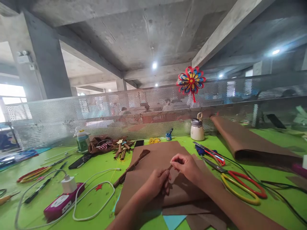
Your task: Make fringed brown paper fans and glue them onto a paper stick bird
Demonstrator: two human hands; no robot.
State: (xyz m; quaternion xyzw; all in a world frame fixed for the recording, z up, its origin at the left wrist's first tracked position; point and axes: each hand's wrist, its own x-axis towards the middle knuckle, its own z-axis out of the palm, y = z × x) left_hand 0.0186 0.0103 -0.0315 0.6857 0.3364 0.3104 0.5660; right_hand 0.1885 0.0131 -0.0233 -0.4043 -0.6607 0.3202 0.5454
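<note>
Small brown piece sits between the hands, just above the brown paper sheets. Left hand clamped on its lower end, right hand pinching the upper. Long axis runs up-right, away from the left hand; only a short stretch shows. Scissors right, on green table. Beyond: perforated screen, hanging paper flower, concrete pillar, ceiling.

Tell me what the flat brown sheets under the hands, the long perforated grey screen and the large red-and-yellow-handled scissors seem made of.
Brown sheets: probably paper, matte, with thin, crisp edges. Screen: likely metal, given its silvery sheen. Scissors: grey, metal-looking blades; smooth, bright handles, perhaps plastic.
</note>
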